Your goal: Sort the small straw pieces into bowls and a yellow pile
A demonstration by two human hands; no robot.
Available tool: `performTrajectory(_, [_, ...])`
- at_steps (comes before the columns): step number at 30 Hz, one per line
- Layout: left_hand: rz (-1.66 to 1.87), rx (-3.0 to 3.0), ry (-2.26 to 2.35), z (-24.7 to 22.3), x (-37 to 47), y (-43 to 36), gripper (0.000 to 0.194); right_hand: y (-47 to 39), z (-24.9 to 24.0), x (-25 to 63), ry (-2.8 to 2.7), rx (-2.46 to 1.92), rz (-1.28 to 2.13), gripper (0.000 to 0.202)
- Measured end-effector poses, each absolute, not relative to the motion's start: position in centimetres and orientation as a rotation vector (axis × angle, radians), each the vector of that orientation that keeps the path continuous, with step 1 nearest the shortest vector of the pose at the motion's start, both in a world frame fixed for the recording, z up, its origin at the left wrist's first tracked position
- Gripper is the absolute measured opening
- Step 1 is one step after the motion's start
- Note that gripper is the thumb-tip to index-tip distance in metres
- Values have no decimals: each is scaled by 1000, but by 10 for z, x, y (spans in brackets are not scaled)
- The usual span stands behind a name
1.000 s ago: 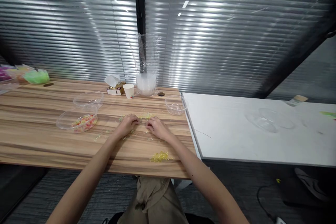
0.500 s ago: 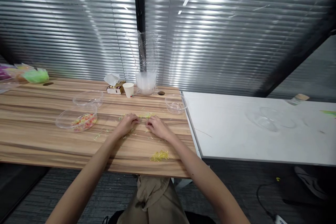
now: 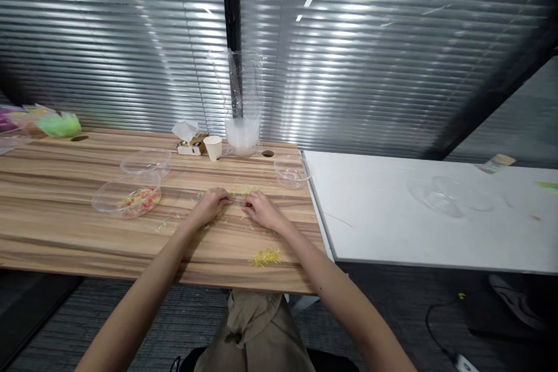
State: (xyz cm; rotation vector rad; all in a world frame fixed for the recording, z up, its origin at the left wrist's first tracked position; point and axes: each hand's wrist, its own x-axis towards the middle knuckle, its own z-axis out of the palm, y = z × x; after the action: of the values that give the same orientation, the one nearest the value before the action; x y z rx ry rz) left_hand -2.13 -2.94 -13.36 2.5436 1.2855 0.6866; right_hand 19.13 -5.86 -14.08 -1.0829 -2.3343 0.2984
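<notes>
My left hand [image 3: 213, 204] rests on the wooden table [image 3: 108, 244], its fingers curled and closed. Close by on its right, my right hand [image 3: 260, 209] is closed in the same way, fingertips down near the tabletop. Whatever the fingers hold is too small to make out. Just beyond the fingertips lie thin yellow bits [image 3: 242, 191], and pale green bits [image 3: 162, 225] are scattered about the left hand. Nearer the front edge sits a small heap of yellow strips [image 3: 265, 257]. A clear bowl [image 3: 103, 200] on the left contains red and yellow pieces [image 3: 142, 201].
Two more clear bowls, one at the back left [image 3: 146, 156] and one at the right [image 3: 293, 172], stand on the table. A tissue box [image 3: 190, 148], a paper cup [image 3: 213, 148] and a bag-wrapped stack [image 3: 243, 136] line the back. A white table [image 3: 375, 226] adjoins at right.
Both hands keep nearly the same place and closed shape. The view has shifted very slightly; nothing else has visibly moved.
</notes>
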Motion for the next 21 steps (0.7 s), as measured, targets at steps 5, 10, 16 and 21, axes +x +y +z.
performTrajectory(5, [684,2536,1280,-133,-21,-30,18,-61,-137,191,-2335,-1094,308,8])
performTrajectory(10, [692,2538,1264,-134,-22,-29,18,-61,-136,191,-2336,-1095,310,9])
performTrajectory(16, [700,2545,1247,-134,-22,-28,17,-62,-134,191,-2344,-1106,307,8])
performTrajectory(21, [699,2548,1252,-137,-23,-26,17,-63,-132,192,-2352,-1106,304,8])
